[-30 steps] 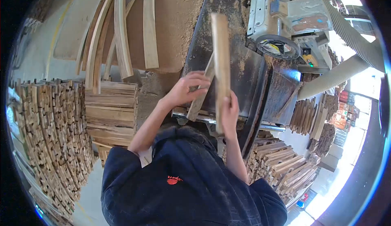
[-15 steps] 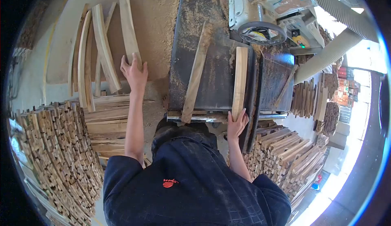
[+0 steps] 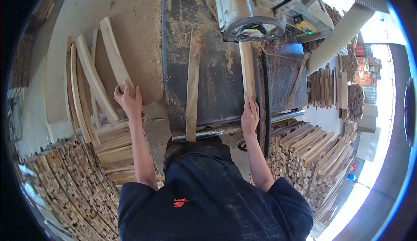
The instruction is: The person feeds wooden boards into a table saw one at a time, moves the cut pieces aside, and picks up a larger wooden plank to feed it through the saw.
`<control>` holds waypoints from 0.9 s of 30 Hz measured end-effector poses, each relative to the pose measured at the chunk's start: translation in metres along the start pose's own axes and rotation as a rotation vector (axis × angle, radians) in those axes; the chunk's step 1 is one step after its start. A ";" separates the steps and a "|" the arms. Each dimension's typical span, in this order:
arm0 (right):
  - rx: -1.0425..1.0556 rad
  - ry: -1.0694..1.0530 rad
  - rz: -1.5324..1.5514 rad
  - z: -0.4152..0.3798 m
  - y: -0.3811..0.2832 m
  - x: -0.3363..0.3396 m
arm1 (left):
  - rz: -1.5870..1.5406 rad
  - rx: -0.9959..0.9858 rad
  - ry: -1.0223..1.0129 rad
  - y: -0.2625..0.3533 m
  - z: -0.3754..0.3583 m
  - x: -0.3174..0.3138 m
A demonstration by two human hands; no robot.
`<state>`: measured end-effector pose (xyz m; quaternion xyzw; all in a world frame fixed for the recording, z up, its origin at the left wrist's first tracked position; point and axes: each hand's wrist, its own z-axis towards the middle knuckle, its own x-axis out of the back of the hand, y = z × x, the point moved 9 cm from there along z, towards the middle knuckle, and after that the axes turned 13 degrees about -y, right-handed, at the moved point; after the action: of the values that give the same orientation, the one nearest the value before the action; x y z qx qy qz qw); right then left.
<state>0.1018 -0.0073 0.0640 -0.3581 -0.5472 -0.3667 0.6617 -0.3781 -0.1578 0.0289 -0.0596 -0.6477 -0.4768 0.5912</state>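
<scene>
My left hand (image 3: 129,101) grips the near end of a curved wooden slat (image 3: 114,52), thumb on one side and fingers on the other. Several more curved wooden slats (image 3: 92,76) lie beside it on the left. On the dark machine table, my right hand (image 3: 250,117) is closed on the near end of a straight-looking wooden strip (image 3: 247,71). The strip's far end is hidden under the round-rimmed machine head (image 3: 255,27). Another wooden strip (image 3: 193,89) rests on the table to the left, untouched.
Sawdust covers parts of the machine table (image 3: 217,84), which has a metal bar (image 3: 213,132) along its near edge. A thin offcut (image 3: 299,80) lies on the right. Stacked wood stands at left (image 3: 65,176) and right (image 3: 308,158). A ribbed hose (image 3: 343,37) runs at upper right.
My right hand has pushed the wooden strip forward, and its far end has passed under the machine head. My left hand stays at the curved slat's end. The view has shifted.
</scene>
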 end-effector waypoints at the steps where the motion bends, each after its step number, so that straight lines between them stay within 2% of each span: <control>1: -0.002 0.020 0.035 0.013 -0.001 0.001 | 0.003 0.002 0.005 0.001 0.000 0.000; 11: 0.027 0.132 0.161 0.118 0.001 -0.009 | -0.011 0.052 0.001 -0.001 -0.002 -0.001; 16: 0.034 0.141 0.119 0.165 0.002 -0.019 | -0.033 0.048 0.100 0.010 -0.004 0.010; 22: 0.069 0.151 0.145 0.162 0.003 -0.016 | -0.013 0.116 0.156 0.007 -0.006 0.009; 27: 0.017 0.052 0.166 0.151 -0.002 -0.016 | -0.034 0.101 0.150 0.009 -0.009 0.015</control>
<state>0.0277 0.1256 0.0699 -0.3870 -0.5013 -0.3152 0.7068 -0.3699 -0.1665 0.0450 0.0173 -0.6256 -0.4567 0.6322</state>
